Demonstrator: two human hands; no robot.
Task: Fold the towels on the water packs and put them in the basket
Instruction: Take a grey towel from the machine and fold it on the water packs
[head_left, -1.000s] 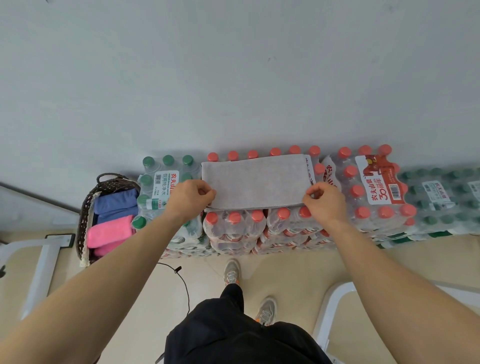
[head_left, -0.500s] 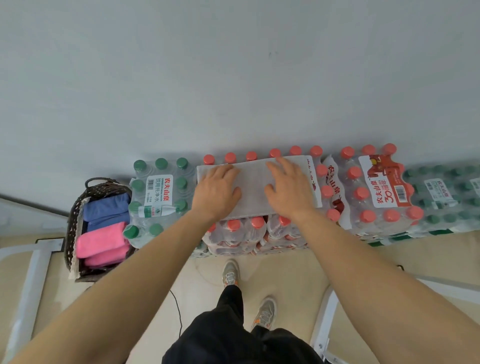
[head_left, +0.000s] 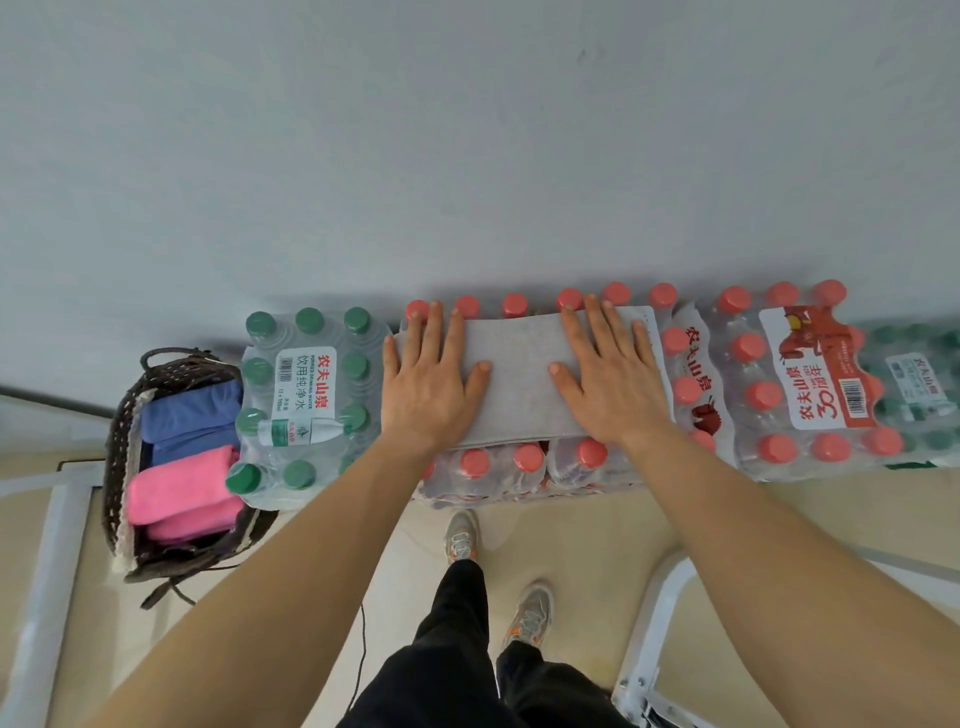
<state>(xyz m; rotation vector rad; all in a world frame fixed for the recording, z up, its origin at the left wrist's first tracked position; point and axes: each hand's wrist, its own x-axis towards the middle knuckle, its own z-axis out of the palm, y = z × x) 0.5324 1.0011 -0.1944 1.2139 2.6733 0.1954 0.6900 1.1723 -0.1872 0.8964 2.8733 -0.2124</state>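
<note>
We press our left hand (head_left: 423, 387) and right hand (head_left: 608, 379) flat, fingers straight, on the towel (head_left: 519, 374) atop the water packs (head_left: 519, 473).

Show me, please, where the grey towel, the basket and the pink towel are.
grey towel (head_left: 519, 387), head view, on the bare middle of the cloth.
basket (head_left: 115, 467), head view, on its woven left wall.
pink towel (head_left: 176, 488), head view, on the top of the upper folded piece.
</note>
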